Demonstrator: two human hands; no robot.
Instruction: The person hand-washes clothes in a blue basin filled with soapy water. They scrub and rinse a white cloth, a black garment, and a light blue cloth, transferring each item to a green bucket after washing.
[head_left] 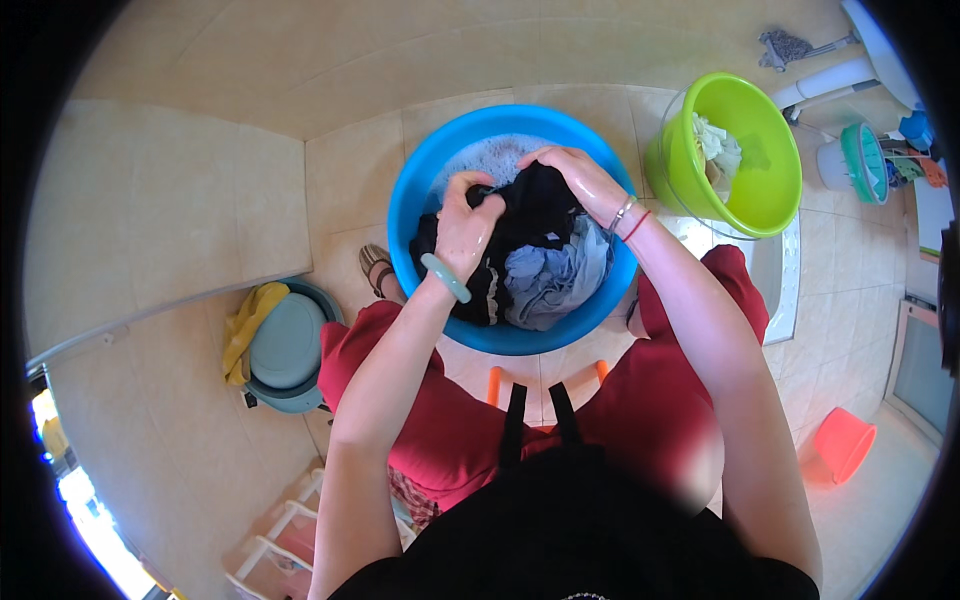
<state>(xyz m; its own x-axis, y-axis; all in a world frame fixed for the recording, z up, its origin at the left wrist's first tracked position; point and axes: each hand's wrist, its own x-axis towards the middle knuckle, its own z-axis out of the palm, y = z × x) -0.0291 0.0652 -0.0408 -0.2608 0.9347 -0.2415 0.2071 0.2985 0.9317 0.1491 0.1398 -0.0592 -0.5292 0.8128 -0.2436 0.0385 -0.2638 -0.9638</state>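
A round blue basin [403, 215] stands on the floor in front of me, between my knees. White suds [500, 152] float in its far part. My left hand [465, 228], wet and with a pale green bangle at the wrist, has its fingers curled on a black garment [541, 205]. My right hand [582, 182] grips the same black cloth farther right, near the basin's far right rim; its fingertips are partly hidden. A crumpled light blue garment [562, 275] lies beside the dark cloth, in the near right of the basin.
A lime green bucket [672, 165] with pale cloth inside stands at the far right, by a white floor basin [785, 285]. To the left, a yellow cloth [243, 335] hangs over stacked grey-blue basins [288, 340]. An orange-red bucket [845, 445] sits at the right.
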